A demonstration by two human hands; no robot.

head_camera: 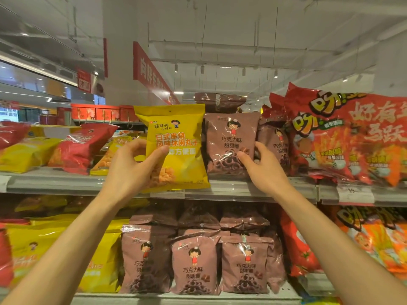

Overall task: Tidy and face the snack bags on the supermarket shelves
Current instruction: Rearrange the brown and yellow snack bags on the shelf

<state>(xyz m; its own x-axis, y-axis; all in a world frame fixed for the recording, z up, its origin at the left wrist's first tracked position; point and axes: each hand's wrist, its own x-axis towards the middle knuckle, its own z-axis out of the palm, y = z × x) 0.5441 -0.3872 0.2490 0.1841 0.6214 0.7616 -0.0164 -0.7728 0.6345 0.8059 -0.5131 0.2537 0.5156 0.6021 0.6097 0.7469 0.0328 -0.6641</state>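
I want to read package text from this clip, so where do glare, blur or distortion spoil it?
Head view: sharp on the yellow bag in the left hand; glare streaks the brown bags below; wide-angle stretch and blur smear the big red bag at right.

Both arms raised forward, left hand [130, 166] curled in a grip, right hand [262, 166] half-curled, fingers forward

Yellow bag [176, 148]: upright, facing front, at upper shelf edge. Brown bag [230, 143]: upright beside it on shelf, another brown bag lying on top.
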